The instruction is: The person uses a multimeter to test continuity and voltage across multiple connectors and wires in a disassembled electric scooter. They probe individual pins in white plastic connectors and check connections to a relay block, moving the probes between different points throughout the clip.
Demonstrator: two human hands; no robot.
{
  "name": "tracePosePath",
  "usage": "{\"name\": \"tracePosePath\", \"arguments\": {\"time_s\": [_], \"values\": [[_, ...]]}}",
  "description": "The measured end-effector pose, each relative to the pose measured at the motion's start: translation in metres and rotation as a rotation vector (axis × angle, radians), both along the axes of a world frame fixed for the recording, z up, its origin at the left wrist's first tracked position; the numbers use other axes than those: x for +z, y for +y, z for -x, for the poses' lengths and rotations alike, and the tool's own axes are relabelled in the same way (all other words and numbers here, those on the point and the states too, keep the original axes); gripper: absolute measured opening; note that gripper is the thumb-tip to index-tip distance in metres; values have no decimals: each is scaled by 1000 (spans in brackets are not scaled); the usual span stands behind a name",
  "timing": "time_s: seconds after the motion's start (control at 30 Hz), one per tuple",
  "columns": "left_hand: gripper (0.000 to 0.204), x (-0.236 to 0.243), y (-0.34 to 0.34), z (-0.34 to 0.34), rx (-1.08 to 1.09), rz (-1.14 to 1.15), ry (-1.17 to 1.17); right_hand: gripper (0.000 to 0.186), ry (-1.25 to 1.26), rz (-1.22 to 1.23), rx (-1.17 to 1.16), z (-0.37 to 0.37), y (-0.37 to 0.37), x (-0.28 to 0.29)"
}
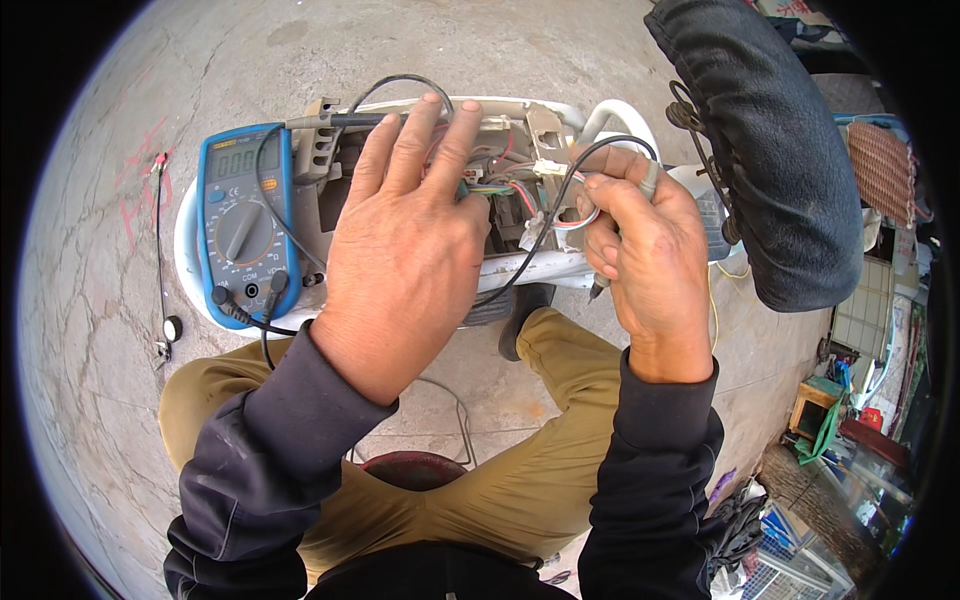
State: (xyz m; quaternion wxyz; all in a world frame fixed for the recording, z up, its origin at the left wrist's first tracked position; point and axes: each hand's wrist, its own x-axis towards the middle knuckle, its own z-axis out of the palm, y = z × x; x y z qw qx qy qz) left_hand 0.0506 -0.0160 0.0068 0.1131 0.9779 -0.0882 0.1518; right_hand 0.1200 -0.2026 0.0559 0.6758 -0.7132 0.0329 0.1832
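Observation:
My left hand [410, 230] reaches over the open electrical compartment of a white-framed vehicle body [560, 268], fingers stretched out and apart. Under its fingertips runs a dark test probe [345, 120]; the thumb's tip is hidden among coloured wires [490, 188]. On the right, my right hand [645, 225] is closed around a second test probe [648, 180], whose dark end pokes out below the fingers. Thin white, blue and red wires [578, 222] pass at its thumb and forefinger. A blue multimeter [212, 215] lies at the compartment's left end, leads plugged in.
A black padded seat [765, 150] rises at the right. A gauge-like round piece on a cord [172, 328] lies on the concrete floor at the left. Part of a dark red round stool [415, 470] shows between my legs. Clutter and a wooden box [815, 405] stand far right.

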Motion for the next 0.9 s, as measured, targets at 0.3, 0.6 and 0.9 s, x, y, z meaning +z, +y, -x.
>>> {"name": "tracePosePath", "arguments": {"time_s": [0.3,0.6,0.9], "values": [[17,0,-1,0,4,5,6,19,-27,6,-6,1,1,0],[17,2,0,1,-1,10,-2,18,-76,-26,1,1,2,-5],[14,3,-2,-1,-2,24,-13,18,-199,126,-8,-1,2,-12]]}}
